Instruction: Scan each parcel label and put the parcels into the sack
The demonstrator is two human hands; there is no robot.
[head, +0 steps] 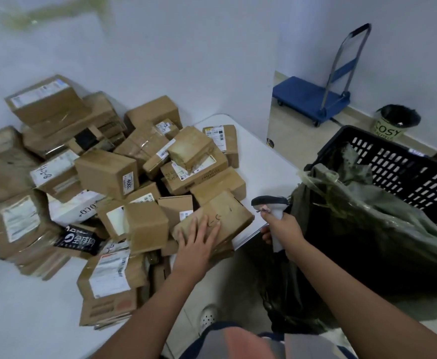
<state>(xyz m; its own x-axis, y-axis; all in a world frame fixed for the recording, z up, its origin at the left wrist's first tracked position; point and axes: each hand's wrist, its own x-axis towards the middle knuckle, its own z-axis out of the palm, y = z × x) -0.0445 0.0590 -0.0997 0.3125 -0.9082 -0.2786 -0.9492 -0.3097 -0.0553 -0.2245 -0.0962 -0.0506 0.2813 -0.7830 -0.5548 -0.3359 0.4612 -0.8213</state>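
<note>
A heap of several brown cardboard parcels (108, 174) covers the white table (261, 161). My left hand (199, 239) lies flat, fingers spread, on top of a flat brown parcel (227, 211) at the table's near right edge; handwriting shows on its top. My right hand (282, 226) grips the handle of a grey barcode scanner (270, 203), whose head points left toward that parcel. Just right of the scanner hangs the dark green sack (362, 218), its mouth open.
A black plastic crate (406, 167) stands behind the sack. A blue folding trolley (313, 97) and a small bin with a black liner (396, 123) stand by the far wall. My shoe (208, 317) shows on the floor below the table edge.
</note>
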